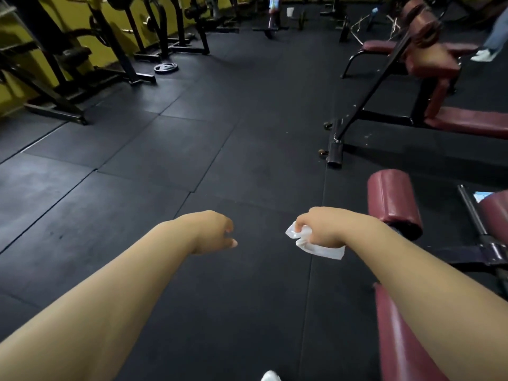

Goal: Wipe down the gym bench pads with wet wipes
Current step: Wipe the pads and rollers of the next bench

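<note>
Wet wipe [316,244] was bunched in R hand [323,226], fingers [303,224] clenched round it, near maroon bench pad [404,342]; L hand [214,232] loosely curled, empty.

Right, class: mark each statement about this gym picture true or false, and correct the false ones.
1. The right hand grips a white wipe. True.
2. The left hand holds a spray bottle. False: it holds nothing, its fingers loosely curled.
3. The wipe is pressed against a bench pad. False: it is clear of the maroon roller pad and is seen against the black floor.
4. A weight plate lies on the floor. True.
</note>
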`<state>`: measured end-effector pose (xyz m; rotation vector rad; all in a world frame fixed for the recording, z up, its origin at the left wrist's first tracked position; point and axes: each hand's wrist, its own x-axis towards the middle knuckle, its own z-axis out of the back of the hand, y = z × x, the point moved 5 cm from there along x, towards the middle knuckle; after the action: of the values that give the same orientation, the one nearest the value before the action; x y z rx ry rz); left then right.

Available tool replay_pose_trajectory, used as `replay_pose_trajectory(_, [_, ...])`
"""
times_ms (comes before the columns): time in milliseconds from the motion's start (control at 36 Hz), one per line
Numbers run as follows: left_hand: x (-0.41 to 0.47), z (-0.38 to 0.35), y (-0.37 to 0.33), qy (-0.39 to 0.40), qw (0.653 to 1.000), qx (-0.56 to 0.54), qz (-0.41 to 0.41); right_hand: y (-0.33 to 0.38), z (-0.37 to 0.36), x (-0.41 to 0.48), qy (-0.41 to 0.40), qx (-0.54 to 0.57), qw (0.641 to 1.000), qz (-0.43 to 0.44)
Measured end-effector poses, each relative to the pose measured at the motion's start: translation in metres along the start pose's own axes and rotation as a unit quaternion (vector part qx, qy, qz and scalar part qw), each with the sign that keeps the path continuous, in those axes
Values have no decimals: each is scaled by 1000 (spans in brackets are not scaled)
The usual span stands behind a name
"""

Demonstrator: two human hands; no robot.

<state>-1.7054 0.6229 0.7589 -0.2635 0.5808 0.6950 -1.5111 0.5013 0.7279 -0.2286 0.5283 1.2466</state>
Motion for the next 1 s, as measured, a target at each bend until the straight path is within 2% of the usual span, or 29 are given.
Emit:
replay_pose_trajectory(222, [89,50,31,20,999,18,-36,-26,38,64,10,22,999,-29])
replay_pose_trajectory(361, [151,92,31,24,993,66,-94,-62,56,98,-2,41,995,-92])
replay_pose_trajectory(583, [253,160,19,17,971,140,-192,-94,93,140,21,101,974,-201])
replay_pose_trajectory(750, [316,198,-26,19,948,199,-247,-136,105,147,-3,151,960,-235])
replay_pose_trajectory(1000, [409,251,-142,2,917,230,-326,-276,115,163,-54,162,943,-285])
